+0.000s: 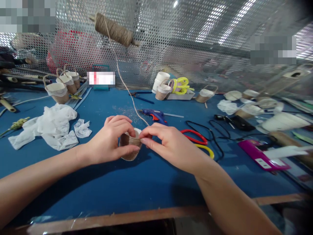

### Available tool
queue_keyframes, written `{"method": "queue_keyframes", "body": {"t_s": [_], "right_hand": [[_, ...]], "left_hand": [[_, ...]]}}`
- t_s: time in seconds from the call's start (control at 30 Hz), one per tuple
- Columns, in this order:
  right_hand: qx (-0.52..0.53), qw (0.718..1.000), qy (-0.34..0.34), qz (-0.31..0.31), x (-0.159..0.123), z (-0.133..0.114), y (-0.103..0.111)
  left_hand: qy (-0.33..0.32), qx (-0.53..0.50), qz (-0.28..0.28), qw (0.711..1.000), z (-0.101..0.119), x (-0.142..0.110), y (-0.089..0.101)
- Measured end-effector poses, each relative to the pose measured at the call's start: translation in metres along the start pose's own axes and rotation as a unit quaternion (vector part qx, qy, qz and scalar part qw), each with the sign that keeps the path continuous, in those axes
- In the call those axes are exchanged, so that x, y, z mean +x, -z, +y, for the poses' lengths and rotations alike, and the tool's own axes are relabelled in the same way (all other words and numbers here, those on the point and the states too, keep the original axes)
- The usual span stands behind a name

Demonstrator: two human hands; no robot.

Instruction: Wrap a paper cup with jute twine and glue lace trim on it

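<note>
Brown cup [130,141] sits in the left hand [111,140], thumb and fingers curled round it; the right hand [166,145] pinches twine [124,82] beside it, fingertips together.

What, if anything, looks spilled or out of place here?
Pale crumbs lie scattered on the blue tabletop, left of the glue gun, looking like stray debris. Otherwise nothing clearly stands out.

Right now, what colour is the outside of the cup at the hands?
The cup is brown outside, clearest in the head view.
</note>
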State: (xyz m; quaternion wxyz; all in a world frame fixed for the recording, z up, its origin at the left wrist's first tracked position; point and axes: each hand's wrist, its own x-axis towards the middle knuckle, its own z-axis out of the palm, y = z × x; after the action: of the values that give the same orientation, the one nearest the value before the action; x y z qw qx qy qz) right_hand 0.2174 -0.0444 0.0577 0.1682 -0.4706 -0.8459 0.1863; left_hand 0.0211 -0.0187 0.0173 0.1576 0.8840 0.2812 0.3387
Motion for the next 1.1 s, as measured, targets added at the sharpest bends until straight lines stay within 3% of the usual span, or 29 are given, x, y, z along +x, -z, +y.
{"method": "queue_keyframes", "body": {"t_s": [0.3, 0.5, 0.63, 0.83, 1.1], "right_hand": [[0.006, 1.0, -0.002, 0.024, 0.001, -0.001, -0.004], [0.062, 0.997, -0.002, 0.041, -0.002, 0.001, -0.004], [0.102, 0.994, -0.031, 0.019, -0.002, 0.0, -0.004], [0.141, 0.987, -0.077, -0.008, -0.003, -0.002, -0.003], [0.077, 0.995, -0.064, 0.004, -0.01, -0.007, -0.002]], "left_hand": [[0.053, -0.123, -0.026, 0.991, 0.0, 0.001, -0.002], [0.152, -0.273, -0.045, 0.949, -0.004, -0.004, 0.0], [0.175, -0.341, -0.061, 0.922, -0.006, -0.006, -0.001], [0.186, -0.339, -0.067, 0.92, -0.005, -0.006, -0.002], [0.197, -0.327, -0.074, 0.921, -0.008, -0.007, 0.001]]}}
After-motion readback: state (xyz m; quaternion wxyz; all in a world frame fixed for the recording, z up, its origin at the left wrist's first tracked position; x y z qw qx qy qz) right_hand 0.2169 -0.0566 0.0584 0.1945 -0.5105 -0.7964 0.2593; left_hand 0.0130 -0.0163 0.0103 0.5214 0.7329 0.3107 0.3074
